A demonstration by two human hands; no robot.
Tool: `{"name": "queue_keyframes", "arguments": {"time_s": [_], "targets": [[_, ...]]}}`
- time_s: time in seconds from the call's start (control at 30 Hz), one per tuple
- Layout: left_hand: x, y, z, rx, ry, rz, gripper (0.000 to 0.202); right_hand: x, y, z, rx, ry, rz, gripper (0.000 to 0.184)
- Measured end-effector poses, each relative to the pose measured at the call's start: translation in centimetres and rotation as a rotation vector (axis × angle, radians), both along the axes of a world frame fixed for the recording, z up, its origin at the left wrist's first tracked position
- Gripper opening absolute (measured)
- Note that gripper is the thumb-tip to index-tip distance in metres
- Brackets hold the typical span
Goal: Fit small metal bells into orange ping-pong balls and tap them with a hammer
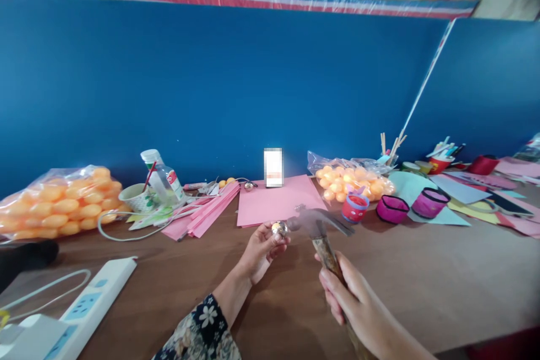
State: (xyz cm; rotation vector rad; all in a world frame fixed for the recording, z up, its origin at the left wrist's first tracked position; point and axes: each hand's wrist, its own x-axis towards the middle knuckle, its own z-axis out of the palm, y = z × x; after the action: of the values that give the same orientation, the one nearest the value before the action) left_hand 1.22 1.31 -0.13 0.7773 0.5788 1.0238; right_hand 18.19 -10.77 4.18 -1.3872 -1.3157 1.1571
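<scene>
My left hand [261,250] pinches a small shiny metal bell [279,229] between its fingertips, just above the brown table [422,281]. My right hand [352,298] is wrapped round the wooden handle of a claw hammer [318,225]. The hammer's metal head is smeared by motion and sits right beside the bell, on its right. A pink paper sheet [278,199] lies just behind both hands.
Two bags of orange balls [59,202] [352,177] lie left and right. A paper cup [137,198], a tilted bottle [162,177], pink paper strips [211,214], small red and magenta cups [392,208], coloured sheets [464,197] and a white power strip [84,306] surround the hands. A blue board [253,84] stands behind.
</scene>
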Motion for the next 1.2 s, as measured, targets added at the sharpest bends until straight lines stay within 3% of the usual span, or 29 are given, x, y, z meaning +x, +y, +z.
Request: {"name": "queue_keyframes", "arguments": {"time_s": [0.2, 0.43, 0.73, 0.9, 1.2], "targets": [[0.1, 0.0, 0.0, 0.005, 0.002, -0.003, 0.031, -0.1, 0.1, 0.3, -0.037, 0.007, 0.047, 0.025], [0.0, -0.2, 0.5, -0.018, -0.050, -0.029, 0.049, 0.1, -0.1, 0.3, -0.030, -0.019, 0.031, 0.025], [0.2, -0.3, 0.7, -0.038, -0.023, -0.043, 0.035, -0.2, -0.1, -0.1, -0.041, -0.048, 0.029, 0.026], [0.2, -0.1, 0.3, -0.034, -0.037, -0.012, 0.023, 0.0, -0.2, -0.1, 0.013, -0.099, -0.013, 0.023], [0.1, 0.3, -0.5, -0.044, -0.035, 0.026, 0.017, -0.3, -0.2, -0.1, -0.020, -0.080, 0.008, 0.025]]}}
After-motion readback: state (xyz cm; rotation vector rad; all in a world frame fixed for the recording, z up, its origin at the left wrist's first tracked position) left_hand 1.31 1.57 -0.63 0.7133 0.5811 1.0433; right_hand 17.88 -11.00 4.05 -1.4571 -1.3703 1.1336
